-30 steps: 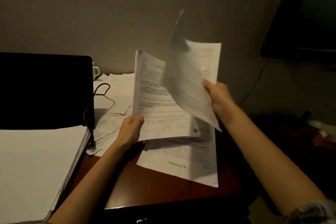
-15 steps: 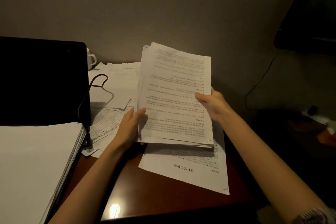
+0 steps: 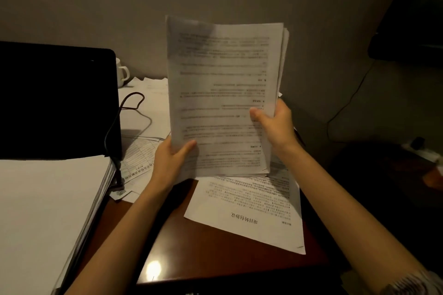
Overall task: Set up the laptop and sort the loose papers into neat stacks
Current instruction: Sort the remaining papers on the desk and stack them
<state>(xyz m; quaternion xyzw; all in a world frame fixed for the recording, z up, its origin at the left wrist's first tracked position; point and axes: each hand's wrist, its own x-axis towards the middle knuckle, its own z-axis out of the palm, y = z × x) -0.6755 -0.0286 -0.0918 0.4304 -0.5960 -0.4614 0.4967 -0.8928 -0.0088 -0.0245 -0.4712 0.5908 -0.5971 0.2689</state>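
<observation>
L hand [image 3: 171, 159] + R hand [image 3: 275, 124]: grip paper sheaf [image 3: 223, 93] upright (print blurred) | above table [image 3: 215, 254] | laptop [image 3: 57, 100] left

White papers [image 3: 223, 93] with grey print – black laptop [image 3: 55, 100], white mug [image 3: 121, 74], reddish-brown desk [image 3: 215, 251]

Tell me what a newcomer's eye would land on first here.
First, the sheaf of printed papers held upright at centre, the left hand gripping its lower corner and the right hand its right edge. Next, the dark laptop screen at left, with a thick white paper stack in front of it. Below the hands, a printed sheet lies askew on the wooden desk.
</observation>
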